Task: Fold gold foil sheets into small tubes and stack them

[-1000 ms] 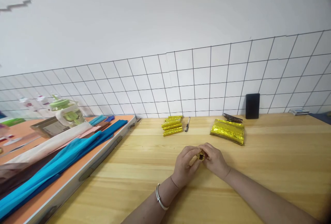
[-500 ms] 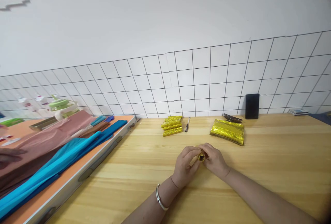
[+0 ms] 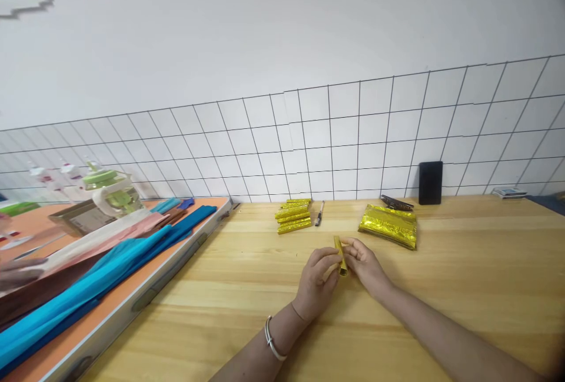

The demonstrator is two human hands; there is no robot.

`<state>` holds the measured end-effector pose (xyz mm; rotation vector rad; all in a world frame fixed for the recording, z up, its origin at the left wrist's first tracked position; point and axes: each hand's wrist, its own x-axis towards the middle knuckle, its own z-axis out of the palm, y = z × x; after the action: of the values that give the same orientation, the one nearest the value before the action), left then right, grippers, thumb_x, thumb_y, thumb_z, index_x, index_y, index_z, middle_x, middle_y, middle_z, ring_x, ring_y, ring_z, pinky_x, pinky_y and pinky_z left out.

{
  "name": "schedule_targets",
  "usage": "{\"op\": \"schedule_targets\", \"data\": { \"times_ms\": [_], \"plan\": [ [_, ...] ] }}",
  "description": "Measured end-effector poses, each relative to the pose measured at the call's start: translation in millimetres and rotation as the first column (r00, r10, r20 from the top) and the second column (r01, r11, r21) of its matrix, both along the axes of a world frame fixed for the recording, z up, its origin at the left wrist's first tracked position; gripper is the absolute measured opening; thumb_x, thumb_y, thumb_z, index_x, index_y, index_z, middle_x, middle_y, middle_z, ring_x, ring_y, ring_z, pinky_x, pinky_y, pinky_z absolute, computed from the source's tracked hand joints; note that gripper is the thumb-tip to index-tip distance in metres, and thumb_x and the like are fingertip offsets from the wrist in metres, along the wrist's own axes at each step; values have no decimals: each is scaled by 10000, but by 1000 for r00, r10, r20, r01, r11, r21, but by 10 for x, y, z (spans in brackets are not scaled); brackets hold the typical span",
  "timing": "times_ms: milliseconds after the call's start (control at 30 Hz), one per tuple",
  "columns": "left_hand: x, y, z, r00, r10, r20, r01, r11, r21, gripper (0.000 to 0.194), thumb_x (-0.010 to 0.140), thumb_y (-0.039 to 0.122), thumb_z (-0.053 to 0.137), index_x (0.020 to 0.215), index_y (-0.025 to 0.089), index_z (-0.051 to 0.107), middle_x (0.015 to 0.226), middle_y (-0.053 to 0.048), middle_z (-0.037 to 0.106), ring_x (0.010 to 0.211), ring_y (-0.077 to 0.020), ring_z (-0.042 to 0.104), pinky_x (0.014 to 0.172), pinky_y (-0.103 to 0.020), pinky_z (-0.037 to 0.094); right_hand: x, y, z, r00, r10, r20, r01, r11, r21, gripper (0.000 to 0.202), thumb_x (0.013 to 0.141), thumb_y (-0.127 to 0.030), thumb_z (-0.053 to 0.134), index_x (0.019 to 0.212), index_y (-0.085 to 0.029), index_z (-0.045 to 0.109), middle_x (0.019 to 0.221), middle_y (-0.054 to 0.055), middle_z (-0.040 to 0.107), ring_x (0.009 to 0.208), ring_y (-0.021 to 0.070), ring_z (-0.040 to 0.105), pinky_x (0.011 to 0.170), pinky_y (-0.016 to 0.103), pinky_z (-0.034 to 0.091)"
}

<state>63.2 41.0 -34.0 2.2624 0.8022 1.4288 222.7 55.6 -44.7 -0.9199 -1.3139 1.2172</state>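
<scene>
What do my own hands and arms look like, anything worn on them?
Your left hand has a silver-coloured bangle above a thin dark band at the wrist. Your right hand shows no glove, ring or bracelet. No sleeves show on either forearm.

Illumination bright, even, cool; source out of view. Behind the upright black rectangular slab (image 3: 430,183), white wall (image 3: 247,35) carries a soft shadow left of it. Glare: shiny gold foil packet (image 3: 388,226), left of slab. Far left of slab, clear green-lidded jug (image 3: 117,191) smeared, stretched; corners right of slab dark
</scene>
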Motion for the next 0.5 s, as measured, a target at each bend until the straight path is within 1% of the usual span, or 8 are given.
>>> {"op": "schedule_targets", "data": {
  "times_ms": [100, 200, 300, 400, 500],
  "plan": [
    [18, 2, 15, 999, -42, 0, 42, 999, -23, 310, 798, 40, 482, 1032, 220, 577, 1080, -75, 569, 1003, -177, 532, 863, -343, 470, 20, -21, 47, 994, -14, -104, 7, 998, -64, 399, 777, -459, 595, 1087, -217, 528, 808, 13, 631, 571, 116, 546, 505, 228, 409],
    [26, 3, 25, 997, -78, 3, 78, 996, -35, 274, 820, 59, 479, 1019, 217, 582, 1073, -72, 573, 998, -169, 537, 864, -333, 471, 32, -29, 48, 992, -33, -125, 25, 998, -65, 383, 802, -460, 566, 1092, -212, 537, 765, 0, 616, 614, 126, 555, 541, 234, 427],
    [27, 5, 25, 995, -100, 9, 101, 993, -57, 278, 820, 56, 475, 1021, 215, 585, 1083, -72, 573, 1015, -169, 535, 879, -340, 465, 35, -26, 34, 989, -48, -140, 39, 997, -66, 413, 778, -456, 603, 1097, -202, 534, 771, -2, 615, 656, 135, 565, 581, 241, 435],
    [30, 13, 9, 992, -118, 41, 122, 987, -109, 261, 812, 54, 481, 984, 211, 598, 1081, -68, 577, 1010, -168, 542, 874, -340, 464, 40, -25, 34, 988, -44, -151, 33, 997, -70, 443, 756, -441, 638, 1108, -199, 523, 807, 6, 627, 691, 143, 584, 614, 249, 445],
    [36, 44, -33, 987, -100, 128, 125, 972, -200, 190, 817, 93, 505, 940, 202, 601, 1057, -64, 587, 987, -168, 551, 823, -316, 474, 45, -32, 50, 987, -28, -158, 16, 997, -77, 437, 748, -422, 655, 1103, -204, 526, 849, 18, 644, 712, 146, 598, 629, 252, 453]
  ]
}}
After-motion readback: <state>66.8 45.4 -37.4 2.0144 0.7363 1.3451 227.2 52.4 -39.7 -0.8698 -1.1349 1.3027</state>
